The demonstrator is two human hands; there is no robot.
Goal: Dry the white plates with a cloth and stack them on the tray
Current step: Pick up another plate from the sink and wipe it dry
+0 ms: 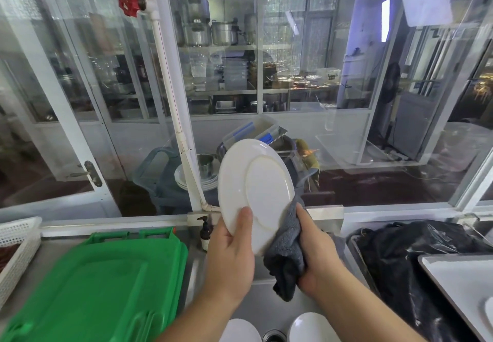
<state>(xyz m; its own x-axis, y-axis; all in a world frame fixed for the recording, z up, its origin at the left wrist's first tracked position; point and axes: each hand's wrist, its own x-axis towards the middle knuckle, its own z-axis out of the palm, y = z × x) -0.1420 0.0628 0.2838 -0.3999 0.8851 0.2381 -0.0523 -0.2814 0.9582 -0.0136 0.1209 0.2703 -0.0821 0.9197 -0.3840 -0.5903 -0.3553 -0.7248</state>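
Showing its glossy underside, white plate (256, 192), tilted upright

A white plate (256, 195) stands upright at centre, underside showing. A grey cloth (286, 251) wraps its 5 o'clock edge. Two more plates (312, 327) lie at 6 o'clock.

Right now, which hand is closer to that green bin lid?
Left. The left hand, gripping the plate, is just beside the green lid; the right hand, holding the cloth, is farther off.

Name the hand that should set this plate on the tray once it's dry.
Left, probably. The left hand already grips the white plate, while the right hand is bundled in the grey cloth. The tray lies right, so it must reach across.
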